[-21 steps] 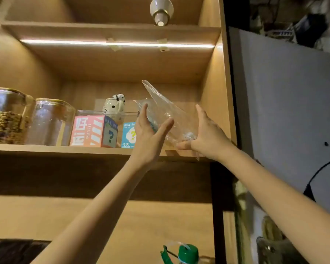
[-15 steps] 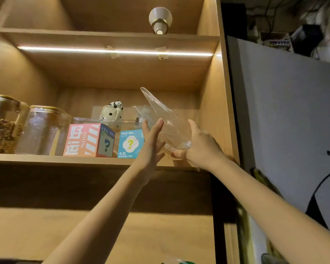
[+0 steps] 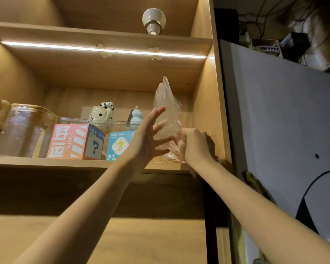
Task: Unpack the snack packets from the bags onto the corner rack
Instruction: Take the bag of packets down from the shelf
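Observation:
A clear plastic packet [image 3: 167,109] stands upright at the right end of the wooden shelf [image 3: 69,162], close to the rack's right wall. My right hand [image 3: 195,144] grips the packet's lower part, where some pale snack shows at the bottom. My left hand [image 3: 148,139] is flat with fingers spread, touching the packet's left side. Both arms reach up from below.
Left of the packet stand a blue "Blind Box" carton [image 3: 118,144], a pink-orange carton [image 3: 75,141] and two glass jars [image 3: 23,130]. Behind them a clear tray holds a panda mug [image 3: 102,116] and a small blue figurine [image 3: 134,117]. A grey panel [image 3: 278,119] flanks the rack.
The packet went from tilted to upright and shifted right, towards the side wall. My right hand closed around its base. My left hand spread its fingers against it. The camera tilted upward.

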